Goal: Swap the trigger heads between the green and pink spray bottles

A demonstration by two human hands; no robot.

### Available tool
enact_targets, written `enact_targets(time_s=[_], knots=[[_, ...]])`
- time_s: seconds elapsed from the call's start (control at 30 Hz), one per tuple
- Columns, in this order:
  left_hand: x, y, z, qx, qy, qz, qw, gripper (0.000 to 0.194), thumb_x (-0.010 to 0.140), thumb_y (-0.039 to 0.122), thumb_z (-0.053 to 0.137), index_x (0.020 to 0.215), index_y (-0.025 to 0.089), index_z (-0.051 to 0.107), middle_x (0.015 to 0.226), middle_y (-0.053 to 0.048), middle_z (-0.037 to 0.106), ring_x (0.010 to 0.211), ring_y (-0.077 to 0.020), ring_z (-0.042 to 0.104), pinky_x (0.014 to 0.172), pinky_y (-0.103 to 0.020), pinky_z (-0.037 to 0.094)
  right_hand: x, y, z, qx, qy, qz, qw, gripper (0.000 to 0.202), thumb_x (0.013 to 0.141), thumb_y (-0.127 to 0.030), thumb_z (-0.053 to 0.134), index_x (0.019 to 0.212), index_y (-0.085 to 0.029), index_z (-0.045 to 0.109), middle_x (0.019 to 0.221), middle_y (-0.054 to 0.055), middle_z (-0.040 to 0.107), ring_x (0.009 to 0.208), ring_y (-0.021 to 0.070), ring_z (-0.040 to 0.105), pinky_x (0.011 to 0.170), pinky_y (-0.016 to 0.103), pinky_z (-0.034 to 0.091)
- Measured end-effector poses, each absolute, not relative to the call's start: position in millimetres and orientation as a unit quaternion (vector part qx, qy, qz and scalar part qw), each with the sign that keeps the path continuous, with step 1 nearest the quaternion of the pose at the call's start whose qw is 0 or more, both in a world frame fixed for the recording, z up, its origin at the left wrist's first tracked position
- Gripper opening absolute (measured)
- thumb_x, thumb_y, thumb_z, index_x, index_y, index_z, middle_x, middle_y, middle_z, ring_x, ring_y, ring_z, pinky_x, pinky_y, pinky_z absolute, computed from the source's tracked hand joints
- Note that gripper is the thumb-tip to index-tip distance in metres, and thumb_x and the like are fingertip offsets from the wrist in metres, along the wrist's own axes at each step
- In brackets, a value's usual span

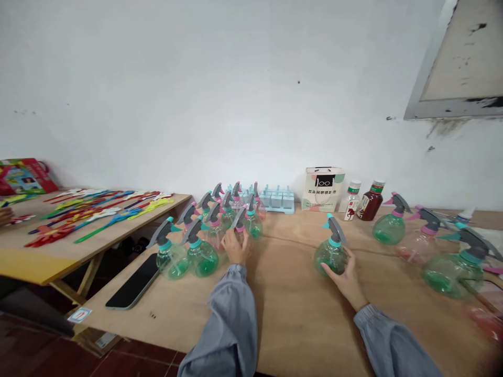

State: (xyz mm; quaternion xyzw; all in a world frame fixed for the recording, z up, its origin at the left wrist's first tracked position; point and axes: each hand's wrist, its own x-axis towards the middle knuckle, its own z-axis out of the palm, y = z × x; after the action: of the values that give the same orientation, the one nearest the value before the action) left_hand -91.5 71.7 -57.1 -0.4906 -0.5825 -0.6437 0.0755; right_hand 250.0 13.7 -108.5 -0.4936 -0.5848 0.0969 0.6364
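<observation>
My left hand [237, 246] is closed round a pink spray bottle [241, 230] at the near right edge of a group of spray bottles. Its fingers cover much of the bottle's body. Beside it on the left stand green spray bottles [203, 257] with grey and teal heads. My right hand [346, 275] grips the lower right side of a green spray bottle [329, 255], thumb in front and fingers behind. That bottle stands upright, apart from the others, with some green at its bottom.
A black phone [133, 283] lies at the table's left. Behind are a light-blue mould [277, 201], a paper bag [322, 191] and two labelled bottles [370, 203]. More spray bottles [451, 272] stand right. Colourful flower-shaped pieces [113, 217] cover the left table.
</observation>
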Motion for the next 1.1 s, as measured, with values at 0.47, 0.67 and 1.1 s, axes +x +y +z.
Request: enact_targets(time_s=[0.47, 0.67, 1.1], knots=[[-81.3, 50.3, -49.8, -0.418, -0.551, -0.721, 0.035, 0.063, 0.077, 0.045, 0.068, 0.129, 0.025, 0.039, 0.143, -0.017, 0.044, 0.143, -0.0379, 0.032, 0.108, -0.059, 0.036, 245.5, 9.8, -105.7, -0.488, -0.593, 0.102, 0.632, 0.086, 0.072, -0.059, 0.074, 0.139, -0.023, 0.032, 0.135, 0.016, 0.047, 0.125, 0.0327, 0.051, 0.109, 0.059, 0.040], [-40.1, 22.9, -60.2, -0.502, -0.447, -0.740, -0.021, 0.065, 0.055, 0.051, 0.080, 0.105, 0.024, 0.049, 0.129, -0.018, 0.049, 0.135, -0.0400, 0.039, 0.112, -0.055, 0.032, 242.4, 7.6, -114.6, -0.488, -0.613, 0.125, 0.609, 0.085, 0.072, -0.057, 0.075, 0.137, -0.022, 0.033, 0.129, 0.016, 0.052, 0.118, 0.0329, 0.057, 0.103, 0.059, 0.046], [17.8, -13.6, -40.5, -0.647, -0.317, -0.655, -0.227, 0.104, 0.049, 0.051, 0.088, 0.139, 0.023, 0.042, 0.146, -0.021, 0.045, 0.141, -0.0422, 0.036, 0.117, -0.057, 0.016, 268.2, -26.3, -95.8, -0.425, -0.577, -0.007, 0.697, 0.062, 0.087, -0.056, 0.058, 0.139, -0.024, 0.045, 0.137, 0.015, 0.052, 0.129, 0.0362, 0.050, 0.110, 0.061, 0.038]])
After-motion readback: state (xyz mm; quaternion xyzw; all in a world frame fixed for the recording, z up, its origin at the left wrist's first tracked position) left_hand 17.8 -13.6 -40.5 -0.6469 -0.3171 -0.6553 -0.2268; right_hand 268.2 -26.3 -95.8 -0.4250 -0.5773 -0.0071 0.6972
